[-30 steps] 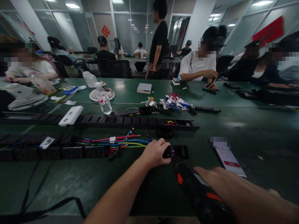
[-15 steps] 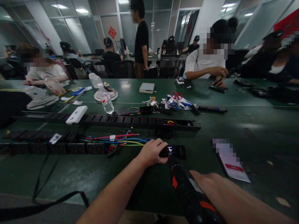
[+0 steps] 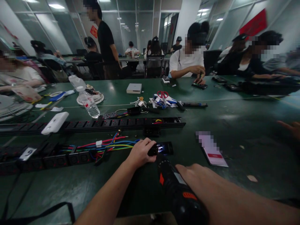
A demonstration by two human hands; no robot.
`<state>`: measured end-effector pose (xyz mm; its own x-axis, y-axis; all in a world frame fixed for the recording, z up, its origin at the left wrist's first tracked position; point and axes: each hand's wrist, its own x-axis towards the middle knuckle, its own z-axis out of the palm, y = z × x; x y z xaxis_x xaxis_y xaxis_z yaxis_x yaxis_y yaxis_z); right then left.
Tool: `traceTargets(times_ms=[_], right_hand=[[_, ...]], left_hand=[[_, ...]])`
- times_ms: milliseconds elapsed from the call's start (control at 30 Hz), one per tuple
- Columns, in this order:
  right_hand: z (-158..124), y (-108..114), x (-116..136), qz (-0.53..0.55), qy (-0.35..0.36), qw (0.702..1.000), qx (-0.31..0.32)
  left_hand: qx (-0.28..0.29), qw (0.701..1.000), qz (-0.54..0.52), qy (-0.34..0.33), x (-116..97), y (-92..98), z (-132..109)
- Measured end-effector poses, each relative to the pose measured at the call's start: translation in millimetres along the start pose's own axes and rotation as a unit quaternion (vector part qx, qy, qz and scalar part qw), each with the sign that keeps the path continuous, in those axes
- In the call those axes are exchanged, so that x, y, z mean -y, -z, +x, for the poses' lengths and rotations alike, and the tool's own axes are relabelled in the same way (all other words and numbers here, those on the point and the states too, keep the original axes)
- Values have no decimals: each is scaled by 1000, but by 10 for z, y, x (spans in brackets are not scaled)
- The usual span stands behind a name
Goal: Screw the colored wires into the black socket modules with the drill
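Head view: where's the black housing?

On the bench, long axis rightward from the left hand, clamped on its end. Right hand clasps the cordless driver, nose at the near edge, contact unclear.

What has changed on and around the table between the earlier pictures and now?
The standing person has moved left against the background, and another person's hand now shows at the right edge. The view shifted slightly too. Nothing was visibly taken or let go: the left hand still holds the black part, the right hand the drill. The phone, bottle and scissors stayed in place.
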<state>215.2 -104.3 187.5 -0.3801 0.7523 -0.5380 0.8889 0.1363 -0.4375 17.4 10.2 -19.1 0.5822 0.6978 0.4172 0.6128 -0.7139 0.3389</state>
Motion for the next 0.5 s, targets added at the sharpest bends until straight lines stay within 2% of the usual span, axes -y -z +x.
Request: traceTargets(times_ms=[133,233,400,500], right_hand=[[1,-58,-41,-11,-2,1000,-21],[10,-146,-107,-17,12,998,-60],[70,-316,-176,2,8,998,-65],[142,-453,-225,33,-20,994,-99]], left_hand=[[6,1000,-10,1,-10,19,10],[14,1000,-16,3,-10,33,17],[27,999,-23,15,-6,43,25],[37,999,-28,27,-7,62,35]])
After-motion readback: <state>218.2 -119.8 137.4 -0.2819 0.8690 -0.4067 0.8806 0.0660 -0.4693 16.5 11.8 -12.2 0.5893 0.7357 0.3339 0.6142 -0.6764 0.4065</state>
